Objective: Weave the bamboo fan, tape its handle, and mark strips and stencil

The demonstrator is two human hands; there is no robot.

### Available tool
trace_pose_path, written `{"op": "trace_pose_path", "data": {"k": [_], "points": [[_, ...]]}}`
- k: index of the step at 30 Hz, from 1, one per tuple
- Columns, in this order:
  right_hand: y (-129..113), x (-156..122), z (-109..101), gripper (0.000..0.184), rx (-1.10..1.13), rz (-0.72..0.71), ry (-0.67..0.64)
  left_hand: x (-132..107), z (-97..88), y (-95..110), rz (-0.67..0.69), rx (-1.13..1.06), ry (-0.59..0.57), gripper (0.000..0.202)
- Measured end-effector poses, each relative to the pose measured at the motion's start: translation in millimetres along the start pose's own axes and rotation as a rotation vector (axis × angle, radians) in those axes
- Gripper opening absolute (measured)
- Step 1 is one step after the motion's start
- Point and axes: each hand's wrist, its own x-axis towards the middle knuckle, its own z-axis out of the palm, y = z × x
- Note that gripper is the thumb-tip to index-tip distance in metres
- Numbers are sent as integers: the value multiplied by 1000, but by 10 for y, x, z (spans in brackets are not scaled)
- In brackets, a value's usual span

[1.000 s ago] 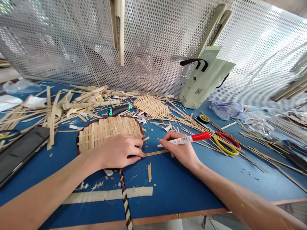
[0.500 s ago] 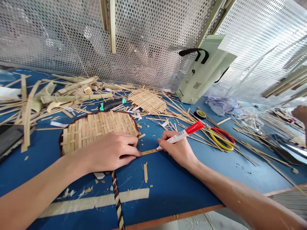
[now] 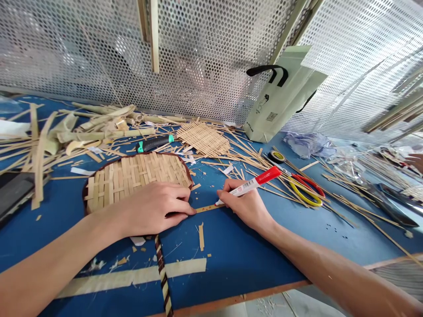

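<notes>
My right hand (image 3: 249, 208) is closed around a white marker (image 3: 243, 188) with a red cap on its rear end. The marker's tip touches a thin bamboo strip (image 3: 205, 208) that bears small reddish marks. My left hand (image 3: 158, 208) presses the strip's left end against the table with its fingertips, the thumb and fingers drawn together. Its wrist and palm lie over the lower part of a woven bamboo fan (image 3: 132, 174) with a dark bound rim. From under that hand the fan's striped handle (image 3: 161, 275) runs toward the table's front edge.
Behind the fan lie a black-and-teal tool handle (image 3: 154, 143), a loose woven bamboo piece (image 3: 203, 138) and many bamboo scraps (image 3: 109, 127). Red-and-yellow-handled scissors (image 3: 306, 189) lie right of my right hand. A pale green bag (image 3: 277, 101) stands against the perforated wall (image 3: 205, 53).
Both of my hands and the marker hold nearly the same place. At the right edge, another person's hand has shifted slightly, and a shiny blade-like object there is no longer seen.
</notes>
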Motion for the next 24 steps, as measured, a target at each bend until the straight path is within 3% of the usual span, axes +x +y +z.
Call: {"op": "trace_pose_path", "data": {"k": [24], "points": [[-30, 4, -2, 31, 22, -3, -6, 11, -2, 9, -8, -6, -2, 23]]}}
